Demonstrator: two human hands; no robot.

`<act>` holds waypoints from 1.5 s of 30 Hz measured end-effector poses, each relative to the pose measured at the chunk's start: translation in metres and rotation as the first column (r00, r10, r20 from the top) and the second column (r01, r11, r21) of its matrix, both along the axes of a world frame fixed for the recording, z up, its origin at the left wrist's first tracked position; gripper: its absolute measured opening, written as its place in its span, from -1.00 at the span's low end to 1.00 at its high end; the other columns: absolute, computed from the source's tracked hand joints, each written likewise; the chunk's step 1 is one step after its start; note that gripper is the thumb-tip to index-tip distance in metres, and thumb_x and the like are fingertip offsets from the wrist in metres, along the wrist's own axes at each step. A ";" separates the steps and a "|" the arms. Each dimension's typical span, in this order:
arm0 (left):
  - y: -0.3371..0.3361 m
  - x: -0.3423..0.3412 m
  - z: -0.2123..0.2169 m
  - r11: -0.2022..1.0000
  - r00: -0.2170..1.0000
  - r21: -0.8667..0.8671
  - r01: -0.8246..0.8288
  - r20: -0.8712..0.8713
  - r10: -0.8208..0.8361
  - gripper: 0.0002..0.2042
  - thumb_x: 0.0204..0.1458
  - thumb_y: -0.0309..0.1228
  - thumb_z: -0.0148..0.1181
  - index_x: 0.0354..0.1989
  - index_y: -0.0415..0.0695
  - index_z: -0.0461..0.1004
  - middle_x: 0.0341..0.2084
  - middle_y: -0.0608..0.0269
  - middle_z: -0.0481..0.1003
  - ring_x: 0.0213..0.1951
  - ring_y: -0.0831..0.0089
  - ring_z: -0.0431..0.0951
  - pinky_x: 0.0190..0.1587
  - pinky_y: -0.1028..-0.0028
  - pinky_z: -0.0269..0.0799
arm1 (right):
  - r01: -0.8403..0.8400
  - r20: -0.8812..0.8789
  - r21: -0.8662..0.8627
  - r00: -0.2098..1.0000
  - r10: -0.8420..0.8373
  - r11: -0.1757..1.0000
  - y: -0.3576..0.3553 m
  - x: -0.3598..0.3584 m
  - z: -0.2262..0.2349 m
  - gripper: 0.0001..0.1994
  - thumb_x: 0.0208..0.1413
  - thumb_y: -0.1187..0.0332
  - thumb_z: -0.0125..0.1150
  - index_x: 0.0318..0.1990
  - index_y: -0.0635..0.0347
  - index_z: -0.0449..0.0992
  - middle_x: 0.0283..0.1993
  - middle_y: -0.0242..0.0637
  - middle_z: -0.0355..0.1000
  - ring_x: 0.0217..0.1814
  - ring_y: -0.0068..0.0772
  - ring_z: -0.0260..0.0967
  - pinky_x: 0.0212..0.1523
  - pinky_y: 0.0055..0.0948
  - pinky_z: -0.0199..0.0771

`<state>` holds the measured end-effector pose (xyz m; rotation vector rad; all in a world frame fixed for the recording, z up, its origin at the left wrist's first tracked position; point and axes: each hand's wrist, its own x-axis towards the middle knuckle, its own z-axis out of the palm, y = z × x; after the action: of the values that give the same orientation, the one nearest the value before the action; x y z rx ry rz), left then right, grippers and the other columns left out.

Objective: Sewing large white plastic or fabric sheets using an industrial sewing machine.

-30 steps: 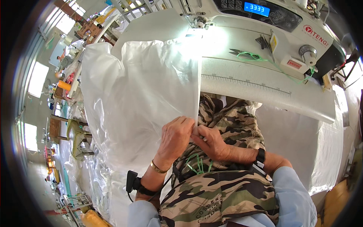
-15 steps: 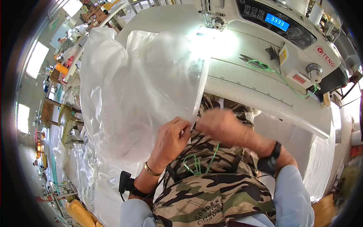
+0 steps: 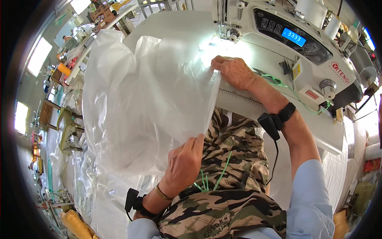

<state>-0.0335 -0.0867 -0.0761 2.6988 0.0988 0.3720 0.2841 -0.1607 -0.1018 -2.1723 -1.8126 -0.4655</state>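
Note:
A large sheet of translucent white plastic film [image 3: 143, 103] spreads over the left part of the sewing table and hangs toward my lap. My left hand [image 3: 186, 161] pinches its right edge near the lower corner, just above my camouflage apron [image 3: 234, 159]. Higher up the same edge, my right hand [image 3: 234, 71] grips the film close to the bright lamp light under the sewing machine's head [image 3: 232, 34]. The edge runs fairly straight between both hands. My right fingertips are partly hidden by the hand and the glare.
On the machine bed, a ruler strip [image 3: 242, 98] lies along the front edge. Green string [image 3: 276, 81] trails near dark snips beside my right wrist. The machine's control panel [image 3: 292, 36] sits at upper right. A wooden stool [image 3: 65, 127] stands at left.
My right hand has moved from beside my left hand up and away to the film's edge near the machine head. My left hand has shifted slightly down, still at the film's edge.

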 end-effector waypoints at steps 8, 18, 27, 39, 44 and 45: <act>0.000 -0.006 -0.004 0.996 0.997 -0.068 0.049 0.060 -0.045 -0.53 -0.03 -0.69 0.13 0.14 -0.33 0.43 -0.20 0.01 0.57 -0.40 0.10 0.60 -0.39 0.30 0.52 | 0.000 -0.062 0.005 0.998 0.000 1.000 -0.001 0.004 0.001 -0.88 0.23 0.32 0.06 -0.21 0.14 0.44 -0.16 -0.35 0.45 -0.16 -0.24 0.53 -0.21 -0.24 0.56; 0.009 -0.009 -0.025 0.994 0.996 -0.111 0.002 0.088 0.008 -0.53 -0.01 -0.70 0.09 0.17 -0.40 0.39 -0.28 0.01 0.44 -0.39 0.13 0.53 -0.37 0.30 0.46 | 0.066 0.002 -0.082 0.998 -0.066 0.994 0.005 0.000 0.005 -0.85 0.18 0.33 0.12 -0.16 0.16 0.39 -0.18 -0.28 0.43 -0.25 -0.20 0.54 -0.29 -0.22 0.57; 0.011 0.006 -0.058 0.992 0.989 -0.126 -0.025 0.140 0.043 -0.59 0.02 -0.58 0.27 0.10 -0.32 0.44 -0.39 0.09 0.41 -0.43 0.14 0.50 -0.41 0.29 0.41 | 0.276 -0.038 -0.047 0.960 -0.278 0.960 0.010 -0.010 -0.001 -0.67 0.15 0.22 0.18 0.02 0.15 0.47 -0.07 -0.24 0.44 -0.04 -0.18 0.50 -0.02 -0.15 0.49; 0.025 0.036 -0.067 0.996 0.961 -0.080 0.042 0.275 -0.019 -0.83 0.04 -0.49 0.28 -0.18 -0.19 0.53 -0.56 0.19 0.38 -0.54 0.17 0.45 -0.49 0.28 0.36 | 0.350 -0.162 -0.145 0.914 -0.371 0.926 0.006 -0.024 -0.003 -0.38 0.21 -0.01 0.14 0.21 0.40 0.39 0.27 0.01 0.37 0.31 -0.10 0.31 0.24 -0.14 0.28; 0.039 0.053 -0.057 1.000 0.965 -0.006 -0.026 0.261 0.027 -0.81 -0.03 -0.60 0.26 -0.21 -0.24 0.57 -0.58 0.13 0.42 -0.58 0.14 0.45 -0.51 0.23 0.33 | 0.321 -0.217 -0.174 0.910 -0.354 0.931 0.006 -0.026 -0.003 -0.25 0.19 -0.10 0.14 0.30 0.42 0.30 0.37 0.05 0.27 0.44 0.00 0.17 0.32 -0.05 0.14; 0.043 0.060 -0.053 0.999 0.967 0.025 -0.027 0.253 0.020 -0.79 -0.04 -0.61 0.25 -0.18 -0.23 0.57 -0.58 0.13 0.42 -0.57 0.14 0.45 -0.51 0.24 0.33 | 0.313 -0.224 -0.164 0.912 -0.345 0.935 0.006 -0.027 -0.003 -0.24 0.18 -0.11 0.14 0.30 0.42 0.29 0.37 0.06 0.26 0.44 0.00 0.16 0.33 -0.05 0.13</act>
<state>0.0266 -0.0439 -0.1289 2.6540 0.0518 0.7259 0.2576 -0.1551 -0.1049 -2.5062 -1.3804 -0.1351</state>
